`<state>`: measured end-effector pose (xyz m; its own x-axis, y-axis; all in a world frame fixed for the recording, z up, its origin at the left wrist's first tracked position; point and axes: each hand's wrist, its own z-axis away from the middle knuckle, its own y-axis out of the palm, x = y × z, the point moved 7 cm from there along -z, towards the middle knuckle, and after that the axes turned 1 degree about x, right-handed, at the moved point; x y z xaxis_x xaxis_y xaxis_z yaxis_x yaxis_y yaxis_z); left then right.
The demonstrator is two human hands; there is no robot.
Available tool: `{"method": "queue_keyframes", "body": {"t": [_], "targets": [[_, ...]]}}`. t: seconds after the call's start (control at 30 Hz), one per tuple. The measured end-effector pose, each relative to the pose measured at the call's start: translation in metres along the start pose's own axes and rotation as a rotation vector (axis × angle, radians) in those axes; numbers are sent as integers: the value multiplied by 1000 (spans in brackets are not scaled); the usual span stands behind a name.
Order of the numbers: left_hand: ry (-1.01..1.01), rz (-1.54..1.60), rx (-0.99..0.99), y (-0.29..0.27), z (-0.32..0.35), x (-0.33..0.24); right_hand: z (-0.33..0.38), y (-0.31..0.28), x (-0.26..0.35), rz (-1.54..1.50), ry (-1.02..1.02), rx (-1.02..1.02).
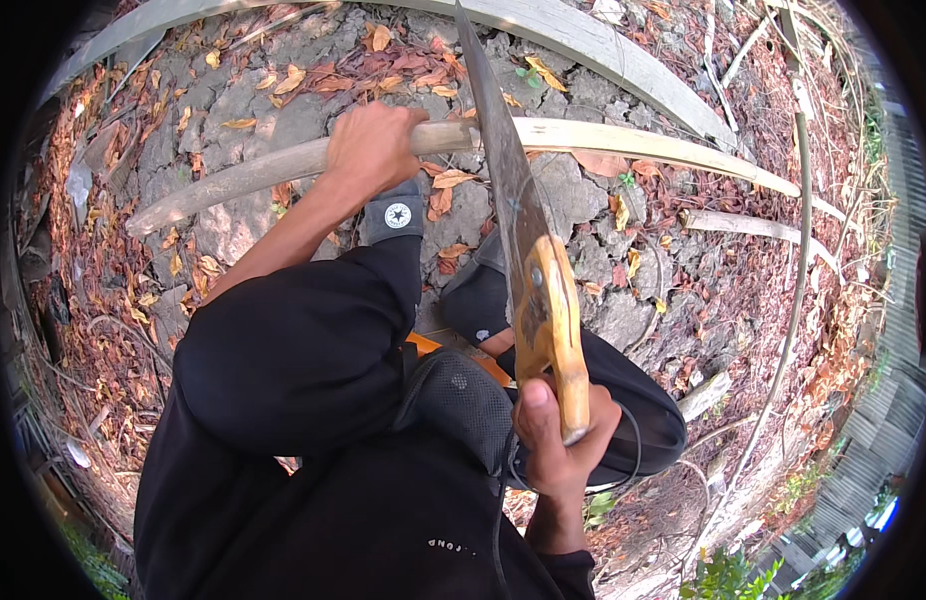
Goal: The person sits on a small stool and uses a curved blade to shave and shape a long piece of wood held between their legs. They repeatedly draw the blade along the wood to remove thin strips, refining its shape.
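Note:
My right hand [565, 440] is closed round the yellowish wooden handle of a hand saw [506, 170]. The long, grey, stained blade points away from me and crosses over a wooden pole [248, 188] near its middle. Whether the teeth touch the wood or sit in a cut, I cannot tell. My left hand [371, 148] grips the pole just left of the blade, fingers wrapped over it. Left of the blade the pole is grey and rounded; to the right it is pale, bare wood.
Cracked dry soil [573, 190] strewn with brown leaves surrounds my shoes. A curved grey plank [593, 45] lies beyond the pole. A shorter stick [738, 226] and a long thin branch [798, 250] lie at the right. Corrugated sheeting [868, 430] stands at the far right.

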<state>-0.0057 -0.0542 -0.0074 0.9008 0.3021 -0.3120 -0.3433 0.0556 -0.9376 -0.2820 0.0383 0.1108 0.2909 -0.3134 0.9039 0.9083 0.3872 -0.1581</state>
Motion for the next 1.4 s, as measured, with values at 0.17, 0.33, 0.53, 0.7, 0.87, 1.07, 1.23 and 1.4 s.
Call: {"method": "queue_keyframes", "body": {"t": [0.17,0.33,0.53,0.7,0.87,1.07,1.23,1.4], "targets": [[-4,15,29,10,-1,7,60,-9,-19,-37,-85,-52],[19,-39,33,3,4,-4,-2,8,-1,35,-22,35],[-12,-41,-20,3,-3,2,57,-43,1,-380,78,-111],[10,-39,-5,9,1,2,-2,-4,-1,3,-13,-15],[-2,-42,-9,9,-6,5,80,-51,-24,-323,54,-180],[-21,-69,19,8,-3,6,91,-45,-14,-418,-317,-110],[-18,-53,31,10,-6,3,94,-64,-27,-476,-616,143],[-11,-30,5,7,-1,9,64,-40,-21,-351,-202,-85]]}}
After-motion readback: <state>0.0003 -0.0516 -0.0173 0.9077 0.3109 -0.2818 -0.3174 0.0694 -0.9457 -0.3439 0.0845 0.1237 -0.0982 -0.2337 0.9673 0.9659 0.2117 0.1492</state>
